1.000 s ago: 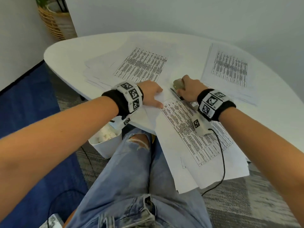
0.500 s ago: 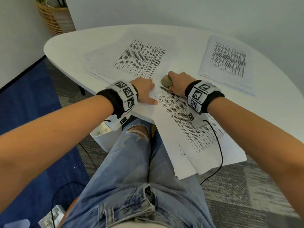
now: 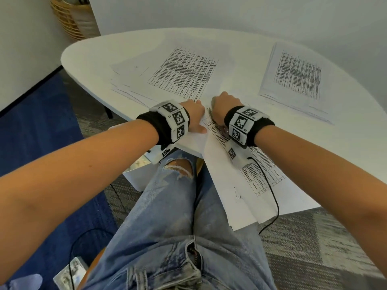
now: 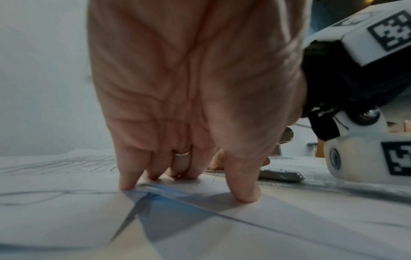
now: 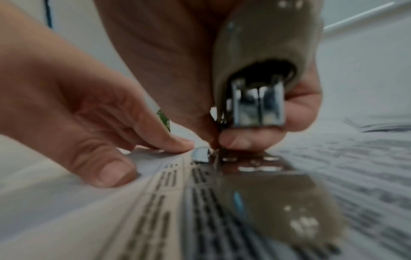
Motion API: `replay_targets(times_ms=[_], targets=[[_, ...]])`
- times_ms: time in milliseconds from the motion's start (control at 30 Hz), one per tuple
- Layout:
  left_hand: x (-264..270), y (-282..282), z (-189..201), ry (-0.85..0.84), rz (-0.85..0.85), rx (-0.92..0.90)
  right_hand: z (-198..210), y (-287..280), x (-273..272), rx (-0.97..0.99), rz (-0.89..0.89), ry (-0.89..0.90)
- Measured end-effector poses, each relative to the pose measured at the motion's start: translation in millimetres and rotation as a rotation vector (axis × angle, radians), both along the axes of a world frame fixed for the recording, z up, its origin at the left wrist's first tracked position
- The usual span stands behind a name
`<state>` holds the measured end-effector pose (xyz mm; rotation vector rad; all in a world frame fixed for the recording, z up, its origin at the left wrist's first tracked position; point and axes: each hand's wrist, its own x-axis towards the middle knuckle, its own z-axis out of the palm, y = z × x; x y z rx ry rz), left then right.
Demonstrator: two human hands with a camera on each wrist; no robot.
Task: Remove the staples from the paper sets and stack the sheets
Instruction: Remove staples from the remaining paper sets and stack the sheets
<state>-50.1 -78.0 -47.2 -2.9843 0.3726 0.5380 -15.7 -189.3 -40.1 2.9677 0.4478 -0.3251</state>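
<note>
Paper set (image 3: 247,164) between two stacks (image 3: 297,80).

I sit at a white surface (image 3: 88,57) with a rounded edge, curving away toward 12 o'clock. Behind it a plain pale wall (image 3: 209,11) runs across from 11 to 2 o'clock, evenly lit, with no hard shadows. At 10 o'clock a woven wicker basket (image 3: 69,19) stands in the corner against another pale wall (image 3: 25,49), which has a dark baseboard along its foot. The floor at 9 o'clock is blue carpet (image 3: 31,132); at 4 o'clock it is grey patterned carpet (image 3: 303,248) in squares. A white bin (image 3: 138,176) stands on the floor under the surface's near edge, at about 8 o'clock from my lap.
</note>
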Motion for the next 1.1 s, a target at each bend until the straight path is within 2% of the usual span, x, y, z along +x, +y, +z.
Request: replay_targets(times_ms=[200, 333, 500, 733, 1100], targets=[[0.5, 0.2, -5.2, -0.011, -0.004, -0.021, 3.9, -8.6, 4.4, 0.08, 0.047, -0.113], [0.7, 2.1, -7.9, -0.019, 0.014, -0.06, 0.1, -0.4, 7.8, 0.11, -0.055, -0.045], [0.5, 2.8, -7.4, -0.021, 0.007, -0.06, -2.0, 13.9, 16.8, 0.001, -0.015, -0.028], [0.2, 1.1, -7.4, -0.029, 0.045, -0.093, 7.6, 11.8, 10.3, 0.096, -0.034, -0.01], [-4.0, 1.2, -8.5, -0.019, 0.086, -0.147, 23.3, 9.2, -0.3, 0.116, -0.062, 0.019]])
